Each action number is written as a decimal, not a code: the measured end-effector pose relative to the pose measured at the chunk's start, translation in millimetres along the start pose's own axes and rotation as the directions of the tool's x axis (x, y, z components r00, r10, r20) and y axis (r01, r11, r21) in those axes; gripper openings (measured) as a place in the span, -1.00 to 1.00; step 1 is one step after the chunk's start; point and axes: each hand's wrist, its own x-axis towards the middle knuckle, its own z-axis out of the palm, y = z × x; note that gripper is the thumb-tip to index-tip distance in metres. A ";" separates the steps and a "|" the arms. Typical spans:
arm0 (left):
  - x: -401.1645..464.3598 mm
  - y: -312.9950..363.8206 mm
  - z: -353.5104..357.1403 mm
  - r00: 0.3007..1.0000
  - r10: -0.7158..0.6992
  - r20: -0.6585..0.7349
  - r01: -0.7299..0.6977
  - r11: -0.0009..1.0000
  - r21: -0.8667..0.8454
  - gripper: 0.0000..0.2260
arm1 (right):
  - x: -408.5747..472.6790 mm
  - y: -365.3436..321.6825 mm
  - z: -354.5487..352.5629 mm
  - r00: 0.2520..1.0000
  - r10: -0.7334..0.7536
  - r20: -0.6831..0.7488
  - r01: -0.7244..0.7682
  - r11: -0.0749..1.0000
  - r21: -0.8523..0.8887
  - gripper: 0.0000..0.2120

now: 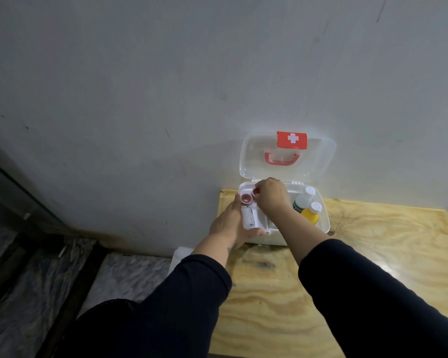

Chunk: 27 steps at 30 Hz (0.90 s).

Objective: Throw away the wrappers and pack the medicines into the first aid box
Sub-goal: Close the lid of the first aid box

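Note:
A white first aid box [323,223] stands open at the table's far left corner, its clear lid [318,164] with a red cross label leaning on the wall. Inside at the right lie a white bottle with a green label [302,201] and a yellow bottle [311,215]. My left hand [230,223] grips a small white medicine bottle [248,215] with a pink rim over the box's left end. My right hand [272,195] pinches a small red cap [256,192] just beside that bottle's mouth.
The wooden table [373,254] runs to the right and toward me, against a grey wall [166,86]. Something white [181,254] sits on the floor below the table's left edge. Dark marbled floor [36,280] lies to the left.

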 end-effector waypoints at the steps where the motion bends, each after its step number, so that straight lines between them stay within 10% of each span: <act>1: 0.7 -0.4 -0.3 1.000 -0.001 0.009 0.001 1.000 0.008 -0.23 | -0.7 1.1 -0.1 1.000 0.025 -0.014 -0.025 0.998 0.064 -0.80; 5: 3.8 -0.9 -4.6 0.999 -0.033 0.031 0.032 0.999 0.024 -0.16 | -9.8 15.9 -9.3 0.977 0.191 -0.093 -0.150 0.931 0.333 -0.67; 12: 30.2 43.6 -48.2 0.974 0.004 -0.227 0.022 0.993 0.113 -0.36 | -9.8 51.5 -56.5 0.798 0.415 -0.438 -0.302 0.903 0.306 -0.44; 27: 2.6 58.5 -38.6 0.925 0.133 -0.357 -0.067 0.979 0.190 -0.45 | -43.6 61.9 -59.6 0.876 0.255 -0.410 -0.043 0.886 0.461 -0.51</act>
